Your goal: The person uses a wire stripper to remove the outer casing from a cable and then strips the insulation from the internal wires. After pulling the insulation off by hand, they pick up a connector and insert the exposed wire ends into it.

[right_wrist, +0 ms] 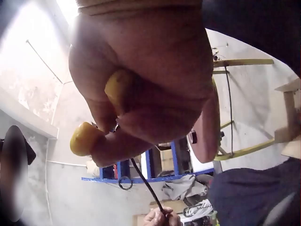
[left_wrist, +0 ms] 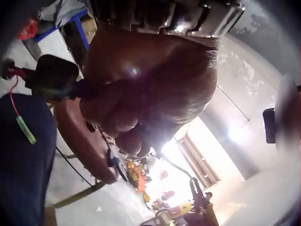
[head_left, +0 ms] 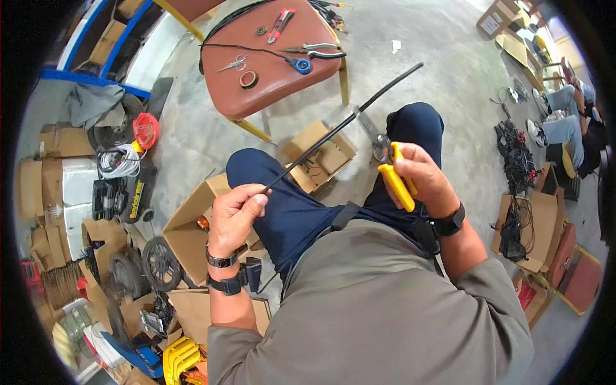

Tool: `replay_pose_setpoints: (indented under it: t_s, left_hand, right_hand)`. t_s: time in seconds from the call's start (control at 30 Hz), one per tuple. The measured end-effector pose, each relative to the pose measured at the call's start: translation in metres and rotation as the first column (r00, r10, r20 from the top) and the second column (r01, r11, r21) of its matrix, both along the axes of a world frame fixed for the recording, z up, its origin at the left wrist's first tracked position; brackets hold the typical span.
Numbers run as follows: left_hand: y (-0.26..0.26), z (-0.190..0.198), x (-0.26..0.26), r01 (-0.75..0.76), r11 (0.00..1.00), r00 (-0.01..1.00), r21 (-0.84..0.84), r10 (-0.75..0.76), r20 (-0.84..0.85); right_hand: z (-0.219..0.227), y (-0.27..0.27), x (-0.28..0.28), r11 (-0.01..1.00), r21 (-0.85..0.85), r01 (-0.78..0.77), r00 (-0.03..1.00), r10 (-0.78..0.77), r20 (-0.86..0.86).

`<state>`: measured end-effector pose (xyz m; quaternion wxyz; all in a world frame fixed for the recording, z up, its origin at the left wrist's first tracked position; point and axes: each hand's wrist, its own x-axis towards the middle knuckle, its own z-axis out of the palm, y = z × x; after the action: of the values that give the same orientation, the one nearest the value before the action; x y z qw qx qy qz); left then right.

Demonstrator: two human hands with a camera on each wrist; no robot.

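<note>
Held up over the lap, a black cable [head_left: 321,140] slants from my left hand [head_left: 235,215] up and away to the right. Thumb and fingers of that hand pinch its near end. My right hand [head_left: 425,176] grips yellow-handled wire strippers [head_left: 399,185], whose metal head reaches the cable partway along, overlapping it in the head view. A yellow handle [right_wrist: 83,139] sticks out past the fingers in the right wrist view, where the far-off left hand [right_wrist: 161,217] also holds the cable [right_wrist: 146,181]. The left wrist view is dim, its fingertips hiding the pinched part.
On a brown chair seat [head_left: 234,106] lie a red utility knife [head_left: 281,25], pliers [head_left: 321,54], scissors [head_left: 233,63], tape [head_left: 248,79] and a blue-ended lead [head_left: 301,65]. Cardboard boxes [head_left: 324,154] stand below. Left are stacked goods; right, a heap of black cables [head_left: 516,151].
</note>
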<state>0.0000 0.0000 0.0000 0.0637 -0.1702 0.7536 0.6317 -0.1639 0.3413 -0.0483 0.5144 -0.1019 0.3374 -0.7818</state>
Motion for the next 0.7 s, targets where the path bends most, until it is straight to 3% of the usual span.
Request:
replay_pose_setpoints:
  t_s: [0.03,0.07,0.1,0.2,0.33,0.43,0.47,0.57,0.6,0.7]
  left_hand:
    - [-0.007,-0.001,0.005,-0.01,0.998,0.999,-0.064,0.013,0.034]
    - [-0.013,-0.004,0.01,-0.019,0.991,0.997,-0.13,0.028,0.068]
    - [-0.012,-0.025,0.011,-0.038,0.996,0.998,-0.078,0.042,0.049]
    - [-0.029,-0.049,0.031,-0.077,0.996,0.991,-0.037,0.08,0.107]
    - [-0.018,-0.069,0.025,-0.029,0.962,0.996,-0.271,0.052,0.079]
    - [-0.001,-0.08,0.01,-0.147,0.944,0.989,-0.295,0.147,-0.02]
    - [0.002,-0.082,0.004,-0.142,0.914,0.989,-0.38,0.114,-0.094]
    - [0.022,-0.072,-0.017,-0.135,0.893,0.983,-0.43,0.067,-0.169]
    - [0.028,-0.072,-0.024,-0.156,0.893,0.967,-0.422,0.05,-0.251]
    - [0.043,-0.074,-0.041,-0.129,0.922,0.959,-0.366,0.022,-0.282]
  right_hand:
    - [0.0,-0.005,0.004,0.998,0.064,-0.026,0.999,0.027,-0.019]
    - [-0.01,-0.013,0.011,0.984,0.171,0.05,0.995,-0.035,-0.089]
    - [-0.011,-0.008,0.009,0.968,0.252,0.012,0.99,0.024,-0.137]
    - [-0.025,-0.018,0.02,0.955,0.293,-0.057,0.992,0.088,-0.094]
    - [-0.025,-0.025,0.019,0.947,0.318,-0.037,0.978,0.099,-0.182]
    - [-0.02,-0.027,0.02,0.933,0.355,0.056,0.948,0.062,-0.314]
    - [-0.017,-0.028,0.021,0.931,0.361,0.058,0.948,0.063,-0.313]
    - [-0.012,-0.028,0.024,0.921,0.385,0.069,0.941,0.069,-0.332]
    - [-0.011,-0.028,0.024,0.919,0.39,0.06,0.944,0.075,-0.321]
    - [-0.012,-0.027,0.023,0.917,0.396,0.051,0.941,0.09,-0.328]
